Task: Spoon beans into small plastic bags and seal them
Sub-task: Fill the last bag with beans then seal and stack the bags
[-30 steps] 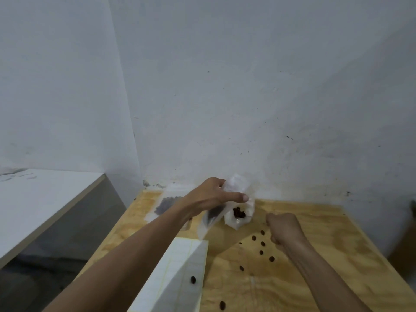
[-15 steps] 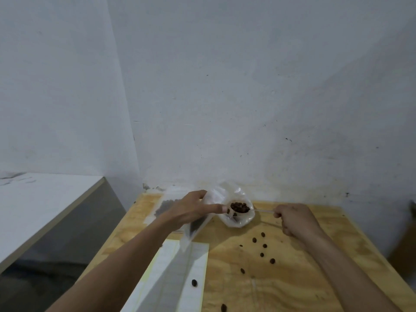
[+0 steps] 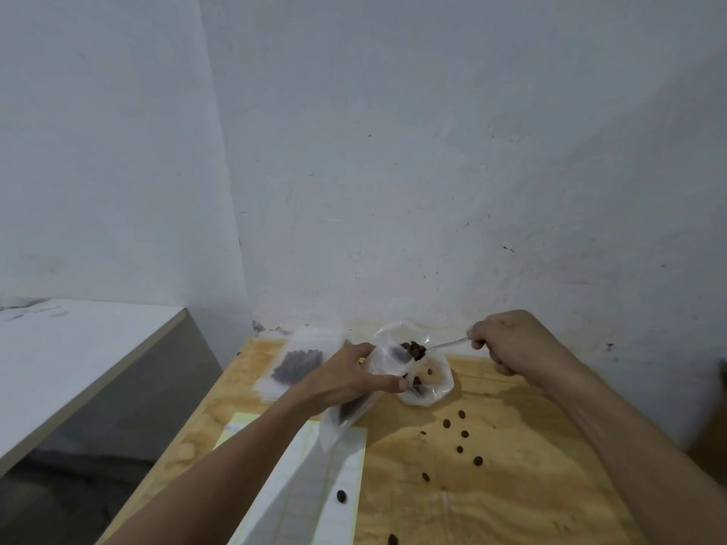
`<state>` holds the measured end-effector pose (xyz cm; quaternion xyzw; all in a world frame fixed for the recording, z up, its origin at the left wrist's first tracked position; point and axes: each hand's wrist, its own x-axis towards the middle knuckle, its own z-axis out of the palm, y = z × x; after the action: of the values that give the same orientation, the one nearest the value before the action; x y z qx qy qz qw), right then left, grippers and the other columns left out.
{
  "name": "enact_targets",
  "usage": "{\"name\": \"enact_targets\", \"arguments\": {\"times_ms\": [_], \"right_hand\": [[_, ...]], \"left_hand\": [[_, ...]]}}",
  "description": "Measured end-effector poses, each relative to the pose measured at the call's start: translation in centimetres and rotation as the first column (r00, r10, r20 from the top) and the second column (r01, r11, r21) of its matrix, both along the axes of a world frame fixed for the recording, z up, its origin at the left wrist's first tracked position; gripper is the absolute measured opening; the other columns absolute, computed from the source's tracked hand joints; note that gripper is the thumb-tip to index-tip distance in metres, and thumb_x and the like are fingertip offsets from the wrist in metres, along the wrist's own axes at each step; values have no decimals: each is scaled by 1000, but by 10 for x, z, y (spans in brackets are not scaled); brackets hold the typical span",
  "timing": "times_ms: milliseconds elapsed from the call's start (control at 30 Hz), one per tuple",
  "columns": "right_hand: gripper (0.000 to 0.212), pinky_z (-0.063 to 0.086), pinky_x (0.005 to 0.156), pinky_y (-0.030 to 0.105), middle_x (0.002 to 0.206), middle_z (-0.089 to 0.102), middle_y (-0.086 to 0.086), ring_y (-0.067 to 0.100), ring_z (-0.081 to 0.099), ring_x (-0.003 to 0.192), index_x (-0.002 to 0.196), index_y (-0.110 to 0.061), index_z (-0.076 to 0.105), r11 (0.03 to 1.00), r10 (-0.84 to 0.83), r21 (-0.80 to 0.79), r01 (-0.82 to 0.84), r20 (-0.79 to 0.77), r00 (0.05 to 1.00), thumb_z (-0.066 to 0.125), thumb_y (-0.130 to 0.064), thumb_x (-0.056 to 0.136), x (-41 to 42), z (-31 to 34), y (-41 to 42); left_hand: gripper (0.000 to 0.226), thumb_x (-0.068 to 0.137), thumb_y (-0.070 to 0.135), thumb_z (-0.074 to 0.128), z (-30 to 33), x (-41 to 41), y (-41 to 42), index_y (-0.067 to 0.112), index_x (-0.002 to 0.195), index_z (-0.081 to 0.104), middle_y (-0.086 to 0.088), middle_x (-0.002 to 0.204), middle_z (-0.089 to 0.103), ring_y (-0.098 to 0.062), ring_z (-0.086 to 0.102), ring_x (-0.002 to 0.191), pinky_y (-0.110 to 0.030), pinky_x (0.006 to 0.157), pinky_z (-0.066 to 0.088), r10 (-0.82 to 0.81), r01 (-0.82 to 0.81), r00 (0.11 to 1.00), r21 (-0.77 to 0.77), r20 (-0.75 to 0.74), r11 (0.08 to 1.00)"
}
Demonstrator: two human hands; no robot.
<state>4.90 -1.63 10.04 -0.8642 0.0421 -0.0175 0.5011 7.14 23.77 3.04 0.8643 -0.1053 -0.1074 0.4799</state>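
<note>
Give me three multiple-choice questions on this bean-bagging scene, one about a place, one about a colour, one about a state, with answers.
1. Where does the filled bag lie?
A. left of the left hand
B. right of the right hand
C. on the paper

2. What colour is the wall?
A. white
B. green
C. red

3. What state is the spoon in?
A. empty on the table
B. loaded with beans, at the mouth of the held bag
C. lying in the bowl

Answers:
1 A: it sits at the table's far left corner.
2 A: plain white plaster.
3 B: the right hand grips its handle, with dark beans heaped on it.
</note>
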Motion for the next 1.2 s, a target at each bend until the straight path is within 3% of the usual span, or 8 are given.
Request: {"name": "enact_targets", "arguments": {"times_ms": [133, 233, 367, 533, 700, 900, 1067, 1200], "right_hand": [[30, 33, 41, 15, 52, 58, -1, 6, 39, 37, 72, -6, 68, 934, 119, -358, -6, 295, 948, 60, -22, 96, -10, 2, 20], [30, 34, 41, 19, 59, 63, 11, 12, 42, 43, 68, -7, 62, 922, 55, -370, 115, 419, 906, 58, -16, 95, -9, 2, 17], [27, 36, 45, 26, 63, 61, 8, 13, 47, 49, 72, -5, 59, 863, 24, -480, 155, 346, 938, 52, -15, 96, -7, -23, 17], [32, 25, 43, 23, 63, 45, -2, 10, 39, 52, 67, -14, 40, 777, 5, -620, 113, 185, 983, 47, -13, 98, -11, -55, 26], [42, 18, 48, 26, 52, 31, 0, 16, 27, 47, 56, -13, 34, 940, -171, -298, 168, 14, 985, 56, -12, 92, -10, -56, 20], [36, 25, 52, 27, 55, 39, 4, 20, 35, 51, 58, -10, 42, 962, -255, -127, 243, -93, 962, 50, -9, 94, -18, -78, 23], [27, 23, 46, 22, 46, 34, -3, 14, 30, 39, 66, -11, 51, 952, -259, 116, 284, -194, 946, 49, -8, 93, -25, -94, 20], [23, 24, 44, 22, 45, 38, -3, 14, 32, 38, 74, -7, 63, 945, -252, 161, 283, -189, 949, 51, -9, 93, -30, -98, 18]], "left_hand": [[84, 75, 54, 84, 3, -3, -3, 21, 144, 50, 7, 132, 59, -12, 56, 115, -25, 94, 45, 1, -1, 1000, 15, 15, 1000], [48, 78, 48, 84, 6, -3, -3, 29, 117, 64, 15, 108, 69, -3, 64, 99, -19, 82, 50, 3, -3, 1000, -8, 1, 1000], [46, 77, 48, 85, 4, 0, -5, 28, 115, 71, 15, 106, 75, -1, 68, 100, -22, 85, 53, -5, 5, 1000, -82, 5, 997], [28, 81, 43, 83, 11, -1, -13, 27, 101, 71, 17, 94, 72, 1, 66, 88, -11, 69, 49, 11, -2, 996, -104, 85, 995], [34, 82, 44, 82, 44, 3, -36, 19, 77, 59, 13, 64, 50, -1, 43, 53, -14, 53, 35, -53, 65, 968, -42, 244, 997], [43, 84, 39, 82, 54, 7, -59, 17, 70, 48, 10, 60, 40, -2, 36, 44, -12, 45, 29, -124, 133, 963, -19, 238, 991], [39, 85, 35, 81, 50, 12, -44, 25, 64, 50, 20, 43, 48, 2, 44, 41, -11, 47, 33, -69, 81, 979, -54, 191, 995], [33, 85, 33, 81, 37, 11, -22, 23, 67, 55, 22, 45, 52, 4, 46, 42, -7, 46, 33, -70, 75, 984, -29, 163, 997]]}}
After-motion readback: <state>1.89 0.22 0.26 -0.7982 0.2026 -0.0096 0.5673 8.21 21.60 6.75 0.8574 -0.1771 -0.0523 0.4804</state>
